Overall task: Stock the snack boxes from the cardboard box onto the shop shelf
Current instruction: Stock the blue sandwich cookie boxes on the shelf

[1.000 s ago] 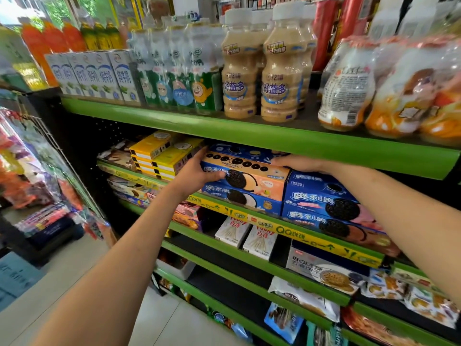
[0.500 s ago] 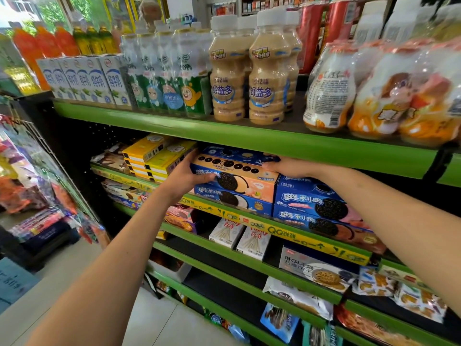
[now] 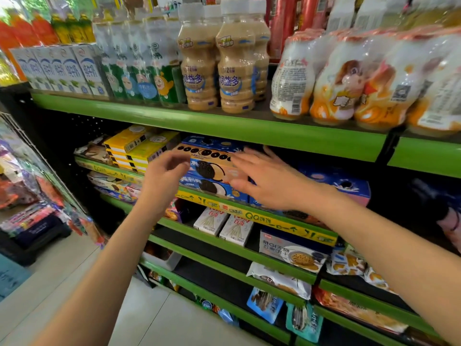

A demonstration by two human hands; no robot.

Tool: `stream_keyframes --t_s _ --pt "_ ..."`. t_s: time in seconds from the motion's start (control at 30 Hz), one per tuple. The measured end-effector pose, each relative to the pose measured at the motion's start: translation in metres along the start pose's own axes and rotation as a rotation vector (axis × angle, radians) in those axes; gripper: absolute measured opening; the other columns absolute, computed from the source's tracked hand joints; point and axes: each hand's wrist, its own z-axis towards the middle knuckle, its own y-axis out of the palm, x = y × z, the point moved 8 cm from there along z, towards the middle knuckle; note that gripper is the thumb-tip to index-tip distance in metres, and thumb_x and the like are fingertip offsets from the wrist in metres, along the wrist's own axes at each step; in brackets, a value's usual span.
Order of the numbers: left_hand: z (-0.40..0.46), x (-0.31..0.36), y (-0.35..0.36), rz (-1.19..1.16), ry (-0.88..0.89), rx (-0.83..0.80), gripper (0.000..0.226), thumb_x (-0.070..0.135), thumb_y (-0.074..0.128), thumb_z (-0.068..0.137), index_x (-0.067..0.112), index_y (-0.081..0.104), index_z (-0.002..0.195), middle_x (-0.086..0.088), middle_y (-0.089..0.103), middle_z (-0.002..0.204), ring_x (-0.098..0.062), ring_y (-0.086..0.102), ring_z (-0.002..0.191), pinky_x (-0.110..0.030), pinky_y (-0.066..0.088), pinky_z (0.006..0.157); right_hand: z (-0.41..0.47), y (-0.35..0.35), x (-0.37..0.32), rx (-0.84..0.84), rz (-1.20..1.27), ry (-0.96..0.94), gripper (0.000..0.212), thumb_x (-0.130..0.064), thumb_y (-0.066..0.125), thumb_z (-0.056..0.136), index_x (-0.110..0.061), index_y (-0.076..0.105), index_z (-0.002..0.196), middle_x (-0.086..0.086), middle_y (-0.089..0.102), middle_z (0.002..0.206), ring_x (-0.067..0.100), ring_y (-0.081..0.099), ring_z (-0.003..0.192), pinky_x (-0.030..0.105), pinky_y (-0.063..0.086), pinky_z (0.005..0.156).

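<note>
Item: blue-and-peach cardboard cookie boxes [image 3: 212, 171], stacked on the green-edged metal shelf [image 3: 249, 213], just beyond our fingertips.
Left hand [image 3: 164, 181]: loosely curled, empty.
Right hand [image 3: 269, 181]: fingers spread flat, empty.
Progress: we judge this stack placed; the supply carton is out of view, remainder unknown.

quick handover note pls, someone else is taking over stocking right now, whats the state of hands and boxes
Left hand: empty, fingers loosely curled, in front of the shelf.
Right hand: empty, fingers spread, in front of the cookie boxes.
Cookie boxes: stacked on the second shelf, beside the yellow boxes; more blue boxes to their right.
Done: this stack sits on the shelf.
Left: the cardboard box is out of view; check it for remaining boxes.
</note>
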Motion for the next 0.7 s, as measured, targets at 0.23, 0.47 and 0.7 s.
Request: stream_keyframes --t_s 0.23,0.47,0.7 --pt "-0.081 0.069 0.11 0.179 0.175 -0.383 0.021 0.014 0.064 0.092 0.034 0.066 0.091 0.012 0.067 0.094 0.005 0.06 0.087 -0.006 0.044 0.075 -0.127 -0.018 0.016 0.16 0.091 -0.002 0.046 -0.04 0.05 0.096 -0.017 0.056 0.135 -0.001 0.054 0.14 0.017 0.041 0.135 0.04 0.029 0.116" --pt "-0.148 0.14 0.268 0.171 0.331 -0.699 0.016 0.009 0.064 0.09 0.015 0.069 0.103 0.006 0.064 0.098 -0.004 0.06 0.092 -0.017 0.046 0.086 -0.256 -0.047 0.108 0.394 0.164 0.241 0.023 -0.017 0.066 0.09 -0.008 0.07 0.111 0.002 0.067 0.113 0.021 0.056 0.112 0.035 0.045 0.098" --pt "-0.177 0.171 0.393 0.208 0.319 -0.762 0.048 0.014 0.06 0.089 0.02 0.053 0.136 0.009 0.048 0.119 -0.012 0.052 0.116 -0.013 0.037 0.09 -0.344 -0.046 0.193 0.318 -0.084 0.568 0.041 -0.023 0.061 0.087 -0.005 0.063 0.123 0.012 0.061 0.125 0.032 0.05 0.116 0.041 0.042 0.101"
